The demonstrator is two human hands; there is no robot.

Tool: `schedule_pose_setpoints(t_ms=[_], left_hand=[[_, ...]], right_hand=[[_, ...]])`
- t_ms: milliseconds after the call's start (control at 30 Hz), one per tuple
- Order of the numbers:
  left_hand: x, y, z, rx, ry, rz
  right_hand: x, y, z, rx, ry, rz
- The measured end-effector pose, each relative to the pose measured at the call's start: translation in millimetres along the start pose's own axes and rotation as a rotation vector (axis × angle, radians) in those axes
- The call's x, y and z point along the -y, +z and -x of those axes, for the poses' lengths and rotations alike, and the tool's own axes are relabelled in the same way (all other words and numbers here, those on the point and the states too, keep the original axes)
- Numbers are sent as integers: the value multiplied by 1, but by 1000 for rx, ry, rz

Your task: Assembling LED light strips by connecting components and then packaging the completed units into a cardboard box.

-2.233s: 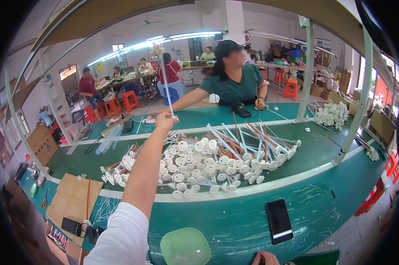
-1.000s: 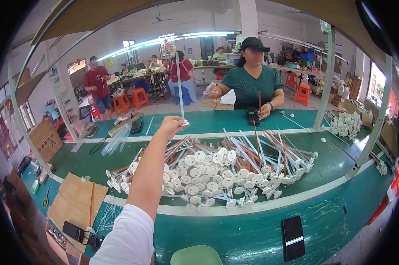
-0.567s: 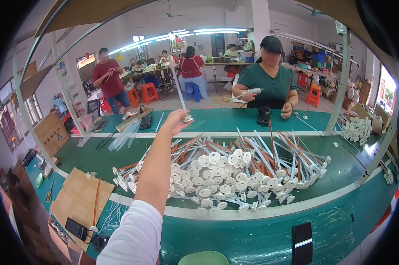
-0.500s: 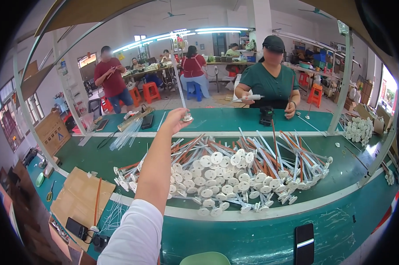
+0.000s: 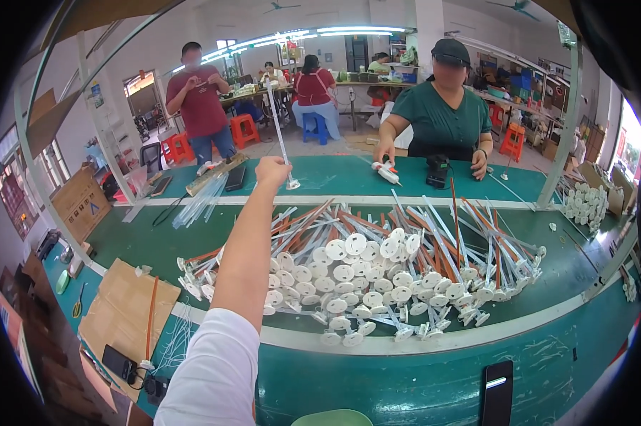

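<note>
My left hand reaches across to the far bench, its fingers closed on a long pale strip with a round white base. The strip stands almost upright, leaning slightly left, and its base is at the green bench top. Below and right of my forearm lies a big heap of similar pieces, with white round bases towards me and clear and orange-brown strips pointing away. My right hand is out of view. Across the bench, a person in a green top has a hand on a white glue gun.
A black phone and a green stool-like edge are near me. Flattened cardboard, scissors and white cords lie left. Metal posts frame the bench. More white-based pieces are piled far right.
My left hand has shifted slightly left and up, and the strip now leans. The person opposite has lowered the glue gun to the bench. The person in red has raised both hands.
</note>
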State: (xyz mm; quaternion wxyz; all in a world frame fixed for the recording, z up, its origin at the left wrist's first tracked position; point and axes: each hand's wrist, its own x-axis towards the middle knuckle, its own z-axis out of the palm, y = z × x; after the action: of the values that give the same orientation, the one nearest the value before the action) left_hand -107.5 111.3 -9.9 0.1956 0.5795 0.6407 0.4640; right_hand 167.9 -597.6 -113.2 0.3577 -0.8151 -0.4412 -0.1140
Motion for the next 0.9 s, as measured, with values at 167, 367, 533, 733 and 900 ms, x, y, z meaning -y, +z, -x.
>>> schedule_pose_setpoints(t_ms=[167, 367, 533, 733, 900], left_hand=[[-17, 7, 17, 39, -66, 125], [-16, 10, 12, -37, 21, 88], [-27, 8, 8, 94, 228, 236], [-37, -1, 12, 311, 563, 113], [-48, 5, 21, 362, 590, 47]], right_hand=[[4, -3, -2, 2, -8, 19], [6, -4, -4, 20, 11, 4], [2, -2, -2, 4, -1, 5], [3, -5, -6, 25, 36, -33], [4, -7, -8, 19, 18, -28]])
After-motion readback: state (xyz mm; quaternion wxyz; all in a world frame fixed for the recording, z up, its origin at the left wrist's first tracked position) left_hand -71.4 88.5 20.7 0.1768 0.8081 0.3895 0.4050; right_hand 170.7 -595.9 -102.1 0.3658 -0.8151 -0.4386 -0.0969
